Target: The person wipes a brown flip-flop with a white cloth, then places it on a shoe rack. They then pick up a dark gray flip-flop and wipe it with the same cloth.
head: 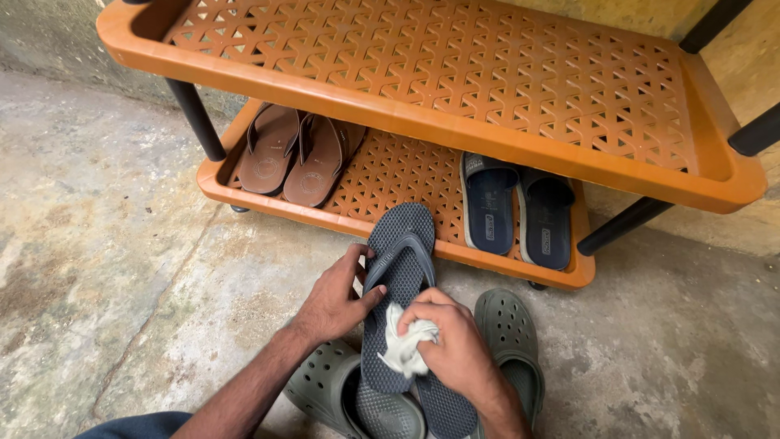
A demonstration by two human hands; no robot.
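Between both hands, low centre of the head view: one dark grey flip-flop (398, 276), held above the concrete floor (122, 268).

Right hand (455, 345): fingers curled tight together, pinching a crumpled white cloth (404, 345) against the flip-flop's footbed. Left hand (333, 301): fingers folded round the left edge, thumb pressed on the footbed just beside the strap.

Flip-flop: sole-bed up, long axis running near to far, one rounded end pointing away toward the rack, the other end low between the wrists. A second dark flip-flop (447, 410) lies partly beneath it.

Either side, on the floor: a pair of grey-green clogs (508, 325).

Beyond: orange lattice shoe rack (439, 122), two tiers on black posts. Lower tier holds brown leather sandals (296, 154) at left and navy slide sandals (516, 215) at right. Upper tier shows bare lattice.
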